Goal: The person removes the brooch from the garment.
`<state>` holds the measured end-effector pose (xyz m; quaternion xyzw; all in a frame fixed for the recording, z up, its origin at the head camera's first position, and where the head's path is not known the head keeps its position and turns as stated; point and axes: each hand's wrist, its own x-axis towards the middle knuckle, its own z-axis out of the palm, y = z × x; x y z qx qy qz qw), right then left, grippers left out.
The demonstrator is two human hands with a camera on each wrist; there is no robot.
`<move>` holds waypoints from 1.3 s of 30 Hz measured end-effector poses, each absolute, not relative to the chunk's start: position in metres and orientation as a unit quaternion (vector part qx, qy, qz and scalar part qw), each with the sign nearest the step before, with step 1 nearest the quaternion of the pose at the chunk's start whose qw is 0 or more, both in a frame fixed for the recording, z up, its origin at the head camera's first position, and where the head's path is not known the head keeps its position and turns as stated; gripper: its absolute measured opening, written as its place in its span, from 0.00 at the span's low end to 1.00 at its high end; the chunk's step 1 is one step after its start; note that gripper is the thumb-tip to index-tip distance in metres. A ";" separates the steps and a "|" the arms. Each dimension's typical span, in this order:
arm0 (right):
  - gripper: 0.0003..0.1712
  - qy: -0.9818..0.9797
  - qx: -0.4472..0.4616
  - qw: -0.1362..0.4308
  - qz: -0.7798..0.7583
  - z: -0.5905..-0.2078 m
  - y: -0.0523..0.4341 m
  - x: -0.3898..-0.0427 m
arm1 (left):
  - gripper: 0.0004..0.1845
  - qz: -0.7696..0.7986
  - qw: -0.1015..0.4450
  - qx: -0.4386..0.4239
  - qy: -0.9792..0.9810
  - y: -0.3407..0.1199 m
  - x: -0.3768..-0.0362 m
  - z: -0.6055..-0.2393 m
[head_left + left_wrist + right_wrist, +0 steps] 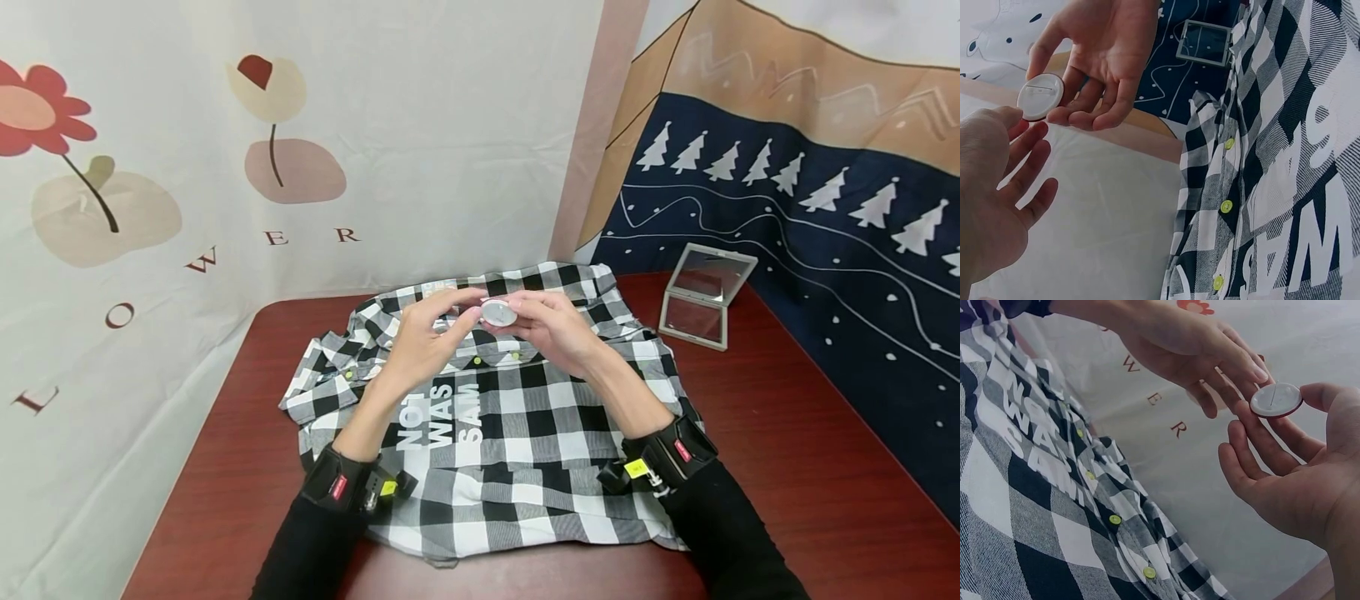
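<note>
A round pin-back button badge (498,312) is held up over the shirt, its white back with a thin metal pin turned toward the head view. My right hand (553,327) pinches the badge's right side between thumb and fingers. At the opposite rim, my left hand (426,337) holds the edge with thumb and index finger, its other fingers loosely spread in the left wrist view. A reddish rim shows on the badge (1276,400) in the right wrist view. Beneath both hands lies a black-and-white checked shirt (517,425) with white lettering and yellow-green buttons (1227,206).
An unfolded square mirror (703,287) stands at the right rear of the reddish-brown table (780,433). Behind the table hangs a pale flower-printed cloth (450,150); a navy cloth with white trees (750,208) covers the right side.
</note>
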<state>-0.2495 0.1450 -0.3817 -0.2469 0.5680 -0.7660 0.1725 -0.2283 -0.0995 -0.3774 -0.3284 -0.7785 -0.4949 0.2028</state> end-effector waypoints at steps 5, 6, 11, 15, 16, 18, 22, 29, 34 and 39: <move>0.18 0.568 -0.264 0.181 -0.758 -0.382 0.145 -0.249 | 0.11 -0.499 0.198 -0.330 -0.777 -0.099 -0.227 -0.378; 0.19 0.569 -0.266 0.181 -0.757 -0.382 0.145 -0.249 | 0.10 -0.499 0.197 -0.330 -0.777 -0.099 -0.227 -0.379; 0.20 0.575 -0.270 0.185 -0.750 -0.381 0.146 -0.249 | 0.09 -0.494 0.201 -0.331 -0.778 -0.098 -0.226 -0.378; 0.24 0.579 -0.268 0.187 -0.747 -0.381 0.146 -0.249 | 0.09 -0.494 0.202 -0.334 -0.777 -0.098 -0.226 -0.377; 0.24 0.580 -0.268 0.187 -0.746 -0.381 0.146 -0.249 | 0.09 -0.494 0.203 -0.334 -0.777 -0.098 -0.226 -0.378; 0.26 0.582 -0.267 0.186 -0.745 -0.381 0.146 -0.248 | 0.08 -0.494 0.205 -0.335 -0.776 -0.097 -0.226 -0.378; 0.26 0.601 -0.268 0.171 -0.733 -0.380 0.146 -0.247 | 0.08 -0.493 0.220 -0.329 -0.775 -0.097 -0.226 -0.379; 0.20 0.616 -0.254 0.074 -0.742 -0.377 0.143 -0.244 | 0.06 -0.509 0.247 -0.295 -0.770 -0.095 -0.225 -0.378; 0.17 0.638 -0.270 -0.019 -0.720 -0.378 0.142 -0.242 | 0.05 -0.527 0.244 -0.256 -0.772 -0.095 -0.224 -0.376; 0.22 0.683 -0.296 -0.059 -0.666 -0.376 0.141 -0.238 | 0.06 -0.550 0.234 -0.229 -0.768 -0.095 -0.222 -0.375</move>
